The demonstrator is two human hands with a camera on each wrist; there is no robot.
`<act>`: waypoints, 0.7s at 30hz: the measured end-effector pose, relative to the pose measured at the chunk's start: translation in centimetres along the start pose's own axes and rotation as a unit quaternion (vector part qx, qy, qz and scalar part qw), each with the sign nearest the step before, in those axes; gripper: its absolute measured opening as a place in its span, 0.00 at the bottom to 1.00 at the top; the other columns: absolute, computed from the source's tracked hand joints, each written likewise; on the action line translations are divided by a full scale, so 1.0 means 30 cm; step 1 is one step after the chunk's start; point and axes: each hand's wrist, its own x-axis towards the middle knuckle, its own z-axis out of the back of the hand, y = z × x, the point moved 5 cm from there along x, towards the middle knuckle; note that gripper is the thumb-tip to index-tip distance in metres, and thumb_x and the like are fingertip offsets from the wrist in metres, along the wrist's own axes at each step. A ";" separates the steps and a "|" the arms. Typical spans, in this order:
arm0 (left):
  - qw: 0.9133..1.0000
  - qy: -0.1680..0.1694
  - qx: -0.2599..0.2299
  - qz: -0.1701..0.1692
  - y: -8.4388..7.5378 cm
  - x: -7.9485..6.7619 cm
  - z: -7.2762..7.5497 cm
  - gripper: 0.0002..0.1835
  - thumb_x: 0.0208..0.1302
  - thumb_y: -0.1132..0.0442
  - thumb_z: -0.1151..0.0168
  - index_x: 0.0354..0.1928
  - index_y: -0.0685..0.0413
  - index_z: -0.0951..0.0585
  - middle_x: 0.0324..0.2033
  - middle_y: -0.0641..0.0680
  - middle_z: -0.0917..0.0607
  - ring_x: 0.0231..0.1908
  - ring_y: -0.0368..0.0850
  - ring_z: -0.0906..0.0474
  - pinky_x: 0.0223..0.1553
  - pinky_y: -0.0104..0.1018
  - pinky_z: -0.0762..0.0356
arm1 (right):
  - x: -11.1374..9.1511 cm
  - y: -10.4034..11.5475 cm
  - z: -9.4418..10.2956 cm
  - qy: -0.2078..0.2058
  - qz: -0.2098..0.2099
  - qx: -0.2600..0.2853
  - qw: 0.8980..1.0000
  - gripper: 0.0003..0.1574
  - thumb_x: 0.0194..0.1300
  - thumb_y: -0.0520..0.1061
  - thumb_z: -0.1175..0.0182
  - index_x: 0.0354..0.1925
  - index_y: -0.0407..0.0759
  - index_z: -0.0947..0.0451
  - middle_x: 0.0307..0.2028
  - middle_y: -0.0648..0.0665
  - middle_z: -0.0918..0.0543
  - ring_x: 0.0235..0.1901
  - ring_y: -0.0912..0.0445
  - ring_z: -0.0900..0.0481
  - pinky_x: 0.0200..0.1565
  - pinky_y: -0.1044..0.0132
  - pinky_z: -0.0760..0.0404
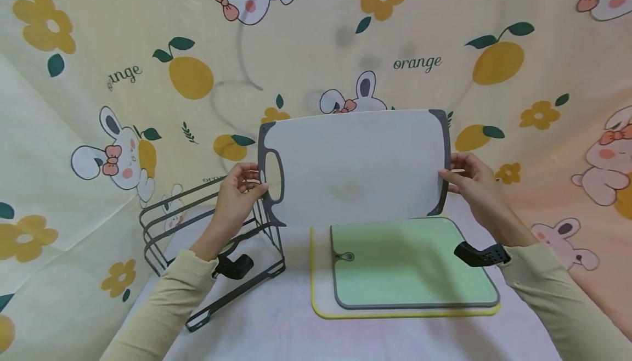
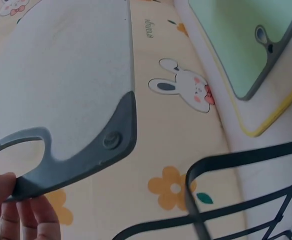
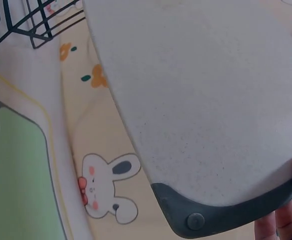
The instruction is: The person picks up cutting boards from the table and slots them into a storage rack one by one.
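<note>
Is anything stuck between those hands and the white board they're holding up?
No, nothing visible: the left hand and the right hand grip the white board directly, at opposite ends.

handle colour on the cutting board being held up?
Dark grey handle, against the pale cutting board; shows best in the left wrist view.

From here I count three: one white board (image 1: 355, 169), one green board (image 1: 410, 268), one yellow-rimmed board (image 1: 323, 295). Also one black rack (image 1: 242, 289), one left hand (image 1: 238, 196), one right hand (image 1: 474, 185), two wrist devices (image 1: 481, 254).
</note>
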 end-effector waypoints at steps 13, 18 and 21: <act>0.998 -0.041 -0.002 -0.038 -0.063 -0.007 0.106 0.22 0.64 0.77 0.42 0.60 0.66 0.31 0.48 0.60 0.26 0.43 0.47 0.28 0.41 0.28 0.23 | 0.072 0.060 -0.105 -0.007 0.022 -0.010 1.000 0.12 0.72 0.42 0.44 0.51 0.51 0.32 0.45 0.48 0.32 0.44 0.56 0.32 0.41 0.73 0.22; 0.997 -0.061 -0.001 -0.046 -0.078 -0.016 0.147 0.22 0.65 0.76 0.41 0.61 0.65 0.30 0.47 0.58 0.26 0.42 0.46 0.27 0.41 0.28 0.22 | 0.096 0.078 -0.147 -0.012 0.038 -0.014 0.999 0.13 0.71 0.42 0.44 0.52 0.47 0.32 0.45 0.47 0.31 0.44 0.56 0.32 0.40 0.72 0.22; 0.996 -0.070 -0.004 -0.062 -0.088 -0.018 0.171 0.22 0.64 0.77 0.41 0.60 0.65 0.30 0.45 0.57 0.26 0.41 0.46 0.26 0.41 0.28 0.22 | 0.112 0.085 -0.171 -0.012 0.043 -0.009 0.999 0.13 0.71 0.41 0.44 0.52 0.47 0.32 0.45 0.47 0.31 0.44 0.55 0.31 0.41 0.71 0.22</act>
